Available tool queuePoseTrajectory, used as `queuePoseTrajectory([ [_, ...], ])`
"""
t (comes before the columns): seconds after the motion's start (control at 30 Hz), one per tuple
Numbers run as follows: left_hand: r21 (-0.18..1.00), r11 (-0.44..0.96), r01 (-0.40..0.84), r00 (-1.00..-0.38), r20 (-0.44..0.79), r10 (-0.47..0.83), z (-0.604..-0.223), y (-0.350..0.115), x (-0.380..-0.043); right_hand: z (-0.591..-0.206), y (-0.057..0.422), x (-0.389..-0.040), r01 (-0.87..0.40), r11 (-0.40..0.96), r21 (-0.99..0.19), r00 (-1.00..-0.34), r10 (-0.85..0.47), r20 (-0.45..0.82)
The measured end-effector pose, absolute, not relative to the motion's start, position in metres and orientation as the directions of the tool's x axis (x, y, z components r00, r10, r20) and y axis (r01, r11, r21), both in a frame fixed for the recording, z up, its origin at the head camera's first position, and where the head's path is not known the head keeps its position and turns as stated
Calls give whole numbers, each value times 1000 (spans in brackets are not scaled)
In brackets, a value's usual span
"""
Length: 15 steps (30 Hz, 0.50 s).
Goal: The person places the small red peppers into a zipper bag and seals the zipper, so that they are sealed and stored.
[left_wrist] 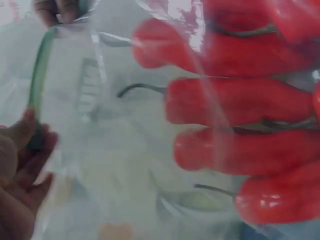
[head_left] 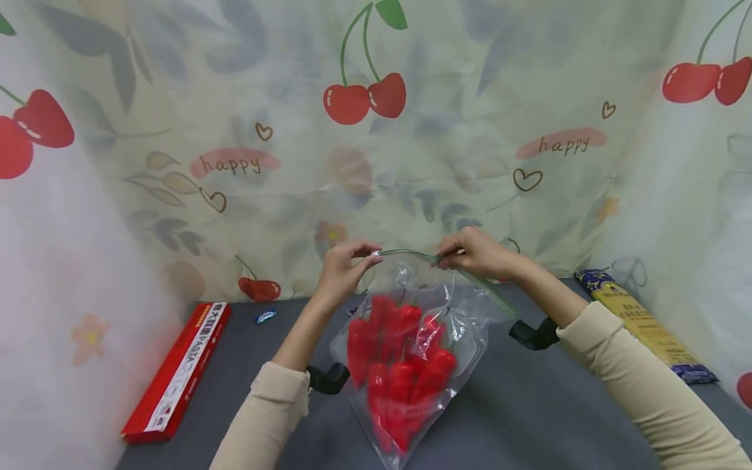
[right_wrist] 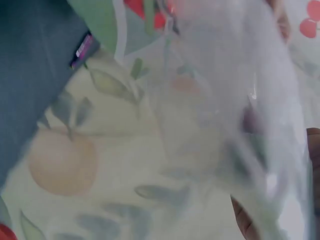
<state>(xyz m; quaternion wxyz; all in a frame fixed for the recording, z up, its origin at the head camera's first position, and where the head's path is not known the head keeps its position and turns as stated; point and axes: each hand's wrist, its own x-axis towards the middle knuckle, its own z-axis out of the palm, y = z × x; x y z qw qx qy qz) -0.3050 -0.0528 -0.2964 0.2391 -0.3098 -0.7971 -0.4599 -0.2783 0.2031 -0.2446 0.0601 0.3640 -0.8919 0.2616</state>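
A clear zip bag full of several red chili peppers hangs upright between my two hands in the head view. My left hand pinches the left end of its green zip strip between thumb and fingers. At the strip's other side, my right hand pinches it too, with the loose end of the strip sloping down to the right. The left wrist view shows the peppers with dark stems inside the film. Clear film covers much of the right wrist view, partly hiding the right hand.
A red pasta box lies on the dark table at the left. A yellow and blue packet lies along the right side. Near the back edge is a small blue wrapped item. Cherry-print curtains enclose the table.
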Motion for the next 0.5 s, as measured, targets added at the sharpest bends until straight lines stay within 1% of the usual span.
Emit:
queuePoseTrajectory([
  [0.1,581,349,735,-668,710,224,-289,-54,-303,-229,201,-276,-696,628,-349,-718,-624,308],
  [0.2,624,271,733,-669,733,123,-275,-57,-296,-211,200,-271,-719,638,-277,-695,-643,323],
  [0.3,650,179,738,-667,743,55,-259,-59,-286,-192,202,-263,-743,625,-240,-663,-638,392],
  [0.37,658,118,744,-666,745,40,-248,-61,-278,-182,205,-256,-762,613,-209,-632,-633,447],
  [0.5,644,48,764,-645,760,76,-231,-65,-263,-167,212,-247,-810,569,-143,-547,-643,537],
])
